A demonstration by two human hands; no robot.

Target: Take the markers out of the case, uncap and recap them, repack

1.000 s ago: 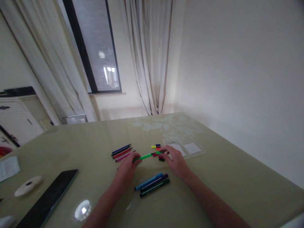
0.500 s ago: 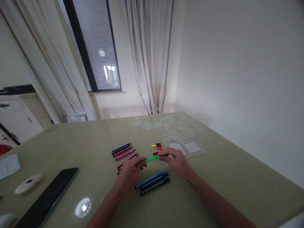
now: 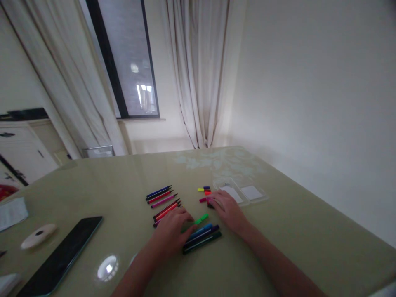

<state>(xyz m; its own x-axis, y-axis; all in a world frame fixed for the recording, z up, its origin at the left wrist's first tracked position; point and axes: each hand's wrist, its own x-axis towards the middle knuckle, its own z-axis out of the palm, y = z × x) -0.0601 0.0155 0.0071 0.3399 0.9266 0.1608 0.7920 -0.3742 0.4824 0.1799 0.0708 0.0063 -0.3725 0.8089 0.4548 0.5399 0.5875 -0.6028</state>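
My left hand is low over the table with thumb and fingers apart around the near end of a green marker. That capped marker lies beside a blue marker, a dark purple one and a dark green one. My right hand reaches over the loose marker caps, its fingertips at a magenta cap and a dark cap; the fingers look parted. Yellow, blue and red-orange caps lie just beyond.
Several uncapped markers lie in a row left of the caps, partly behind my left hand. An open clear plastic case is at the right. A black phone and a white oval object lie at the left of the table.
The green marker was held up between both hands; it now lies lower, beside the blue marker. My left hand has come down with it, and my right hand has shifted to the caps.
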